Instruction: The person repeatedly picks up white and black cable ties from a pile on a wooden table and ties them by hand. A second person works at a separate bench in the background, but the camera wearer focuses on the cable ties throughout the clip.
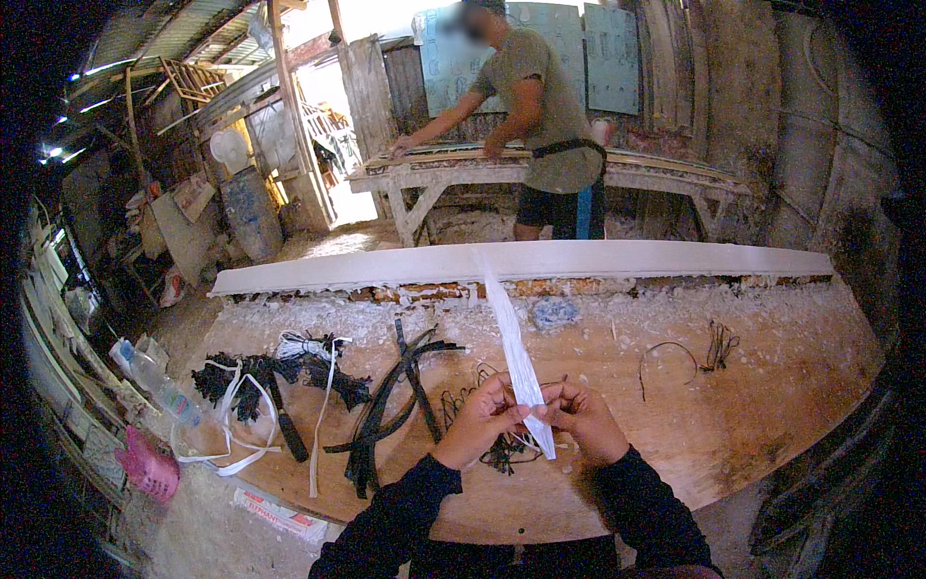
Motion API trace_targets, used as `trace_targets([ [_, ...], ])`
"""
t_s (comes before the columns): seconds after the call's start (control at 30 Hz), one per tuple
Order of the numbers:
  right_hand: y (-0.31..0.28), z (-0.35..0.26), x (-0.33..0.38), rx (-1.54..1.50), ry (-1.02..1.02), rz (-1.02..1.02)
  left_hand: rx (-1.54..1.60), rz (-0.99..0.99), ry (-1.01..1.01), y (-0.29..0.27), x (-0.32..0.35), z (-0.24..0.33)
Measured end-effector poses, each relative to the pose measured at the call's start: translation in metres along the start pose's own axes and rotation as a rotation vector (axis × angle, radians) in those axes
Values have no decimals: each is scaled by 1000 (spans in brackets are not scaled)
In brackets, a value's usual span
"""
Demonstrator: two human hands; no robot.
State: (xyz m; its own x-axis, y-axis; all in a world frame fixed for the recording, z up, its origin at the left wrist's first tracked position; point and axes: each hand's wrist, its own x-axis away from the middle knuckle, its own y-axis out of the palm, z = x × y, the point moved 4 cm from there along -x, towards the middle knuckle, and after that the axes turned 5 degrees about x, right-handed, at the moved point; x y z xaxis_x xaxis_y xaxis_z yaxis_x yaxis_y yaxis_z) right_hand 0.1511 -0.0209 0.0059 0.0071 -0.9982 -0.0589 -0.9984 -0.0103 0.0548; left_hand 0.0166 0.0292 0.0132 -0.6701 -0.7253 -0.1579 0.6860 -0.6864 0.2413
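Note:
Over the near part of the wooden table, my left hand (482,417) and my right hand (585,421) pinch a long white strip (516,352) between thumbs and fingers. Its lower end sticks out just below the thumbs. From there the strip stretches away, narrowing toward the white board at the table's far side. Something thin and dark shows by the fingers of the right hand, too small to name. Under and beside my left hand lies a tangle of thin black cord (506,454). Wide black strips (371,425) lie crossed to the left of it.
Black bundles (246,381) and loose white strips (227,434) lie on the table's left side. Thin dark wire (719,345) lies at the right. A long white board (617,261) edges the table's far side. Beyond it, a person (555,106) leans over a workbench (463,174).

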Motion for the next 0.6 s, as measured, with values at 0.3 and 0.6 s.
trace_targets([
  [0.3, 2, 2, -1, -24, 54, 8, 6, -19, 3, 0, -2, -4],
  [0.6, 0, -4, -1, -15, -68, 121, -42, -42, 20, 4, -2, -11],
])
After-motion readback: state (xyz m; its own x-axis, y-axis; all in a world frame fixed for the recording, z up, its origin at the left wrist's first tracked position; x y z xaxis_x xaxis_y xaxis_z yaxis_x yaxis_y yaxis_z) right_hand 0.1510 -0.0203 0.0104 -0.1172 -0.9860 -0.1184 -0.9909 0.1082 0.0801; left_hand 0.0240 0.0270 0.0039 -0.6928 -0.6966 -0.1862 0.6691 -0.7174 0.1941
